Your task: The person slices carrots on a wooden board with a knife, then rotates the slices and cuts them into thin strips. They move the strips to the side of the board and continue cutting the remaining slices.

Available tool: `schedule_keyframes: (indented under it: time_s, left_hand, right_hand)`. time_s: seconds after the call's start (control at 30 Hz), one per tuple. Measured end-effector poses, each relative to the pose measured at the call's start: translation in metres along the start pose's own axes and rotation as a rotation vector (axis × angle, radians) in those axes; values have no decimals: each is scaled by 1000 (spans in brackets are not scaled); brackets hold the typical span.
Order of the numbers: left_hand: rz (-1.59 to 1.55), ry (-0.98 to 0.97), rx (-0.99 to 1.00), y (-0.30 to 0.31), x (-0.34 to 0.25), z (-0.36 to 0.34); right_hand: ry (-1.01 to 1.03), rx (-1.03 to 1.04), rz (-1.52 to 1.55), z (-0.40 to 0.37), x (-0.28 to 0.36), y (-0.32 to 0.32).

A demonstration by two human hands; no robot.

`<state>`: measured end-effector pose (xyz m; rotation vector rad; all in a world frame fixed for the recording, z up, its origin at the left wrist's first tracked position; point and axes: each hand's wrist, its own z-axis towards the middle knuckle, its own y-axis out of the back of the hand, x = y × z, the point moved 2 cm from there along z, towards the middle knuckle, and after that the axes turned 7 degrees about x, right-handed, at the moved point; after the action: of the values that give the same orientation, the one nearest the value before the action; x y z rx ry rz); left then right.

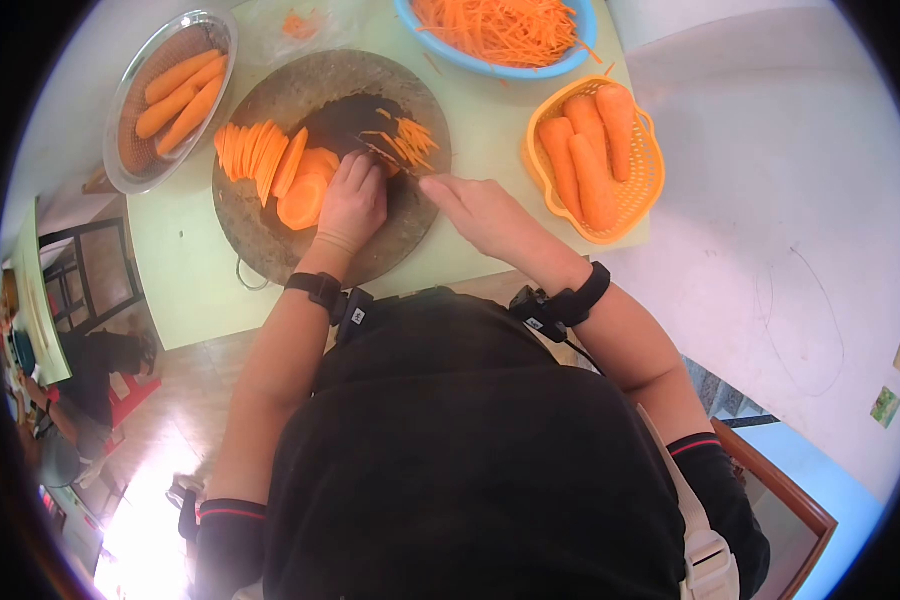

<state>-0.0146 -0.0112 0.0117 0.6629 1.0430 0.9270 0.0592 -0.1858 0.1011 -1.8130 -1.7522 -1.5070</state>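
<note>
On the round dark cutting board [270,225], my left hand [354,203] presses down with fingers bent together on carrot slices [303,203]. My right hand [475,210] is closed round the handle of a knife [385,155], whose blade lies over the board beside my left fingertips. Fanned carrot slices [255,152] lie at the board's left. Thin carrot strips [412,142] are scattered at its upper right, just past the blade. The part of the carrot under my left fingers is hidden.
A clear oval basket [130,175] with whole carrots stands at the upper left. Beyond the board is a blue bowl [530,72] of shredded carrot. A yellow basket [645,190] of carrots stands at the right. Another person [100,375] is at the far left.
</note>
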Motion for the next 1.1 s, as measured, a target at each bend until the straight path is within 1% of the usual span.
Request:
schedule_keyframes:
  time_s: [0.2,0.27,0.4,0.47,0.5,0.57,0.6,0.67,0.8,0.87,0.9,0.97,1.1]
  left_hand:
    - [-10,9,-2,-1,1,0]
    - [19,14,3,1,-1,1]
    - [5,-3,-6,0,0,2]
    - [-12,4,-14,0,-1,3]
    - [-14,0,-15,0,-2,4]
    - [-25,2,-24,2,-3,4]
    - [-25,1,-23,3,-2,4]
    - [-54,1,-28,3,-3,4]
    - [-57,-7,-42,3,-2,3]
    - [-48,-1,-45,3,-3,3]
    - [-49,-1,-45,3,-3,3]
    - [-30,1,-43,4,-3,4]
    - [-32,16,-41,3,-2,2]
  right_hand:
    - [-11,-26,-28,10,1,-6]
    - [77,-51,2,24,2,-8]
    - [53,-24,102,40,7,-1]
    - [-229,114,466,38,-4,3]
    - [-229,110,466,36,-7,3]
    - [-209,52,697,33,-16,0]
    - [-209,51,698,31,-17,0]
    - [-185,87,594,23,-16,2]
    - [-206,122,532,7,1,7]
    - [-152,121,390,5,1,7]
    - [-154,121,389,4,1,7]
    - [-139,116,257,2,3,8]
    - [-201,155,154,2,7,10]
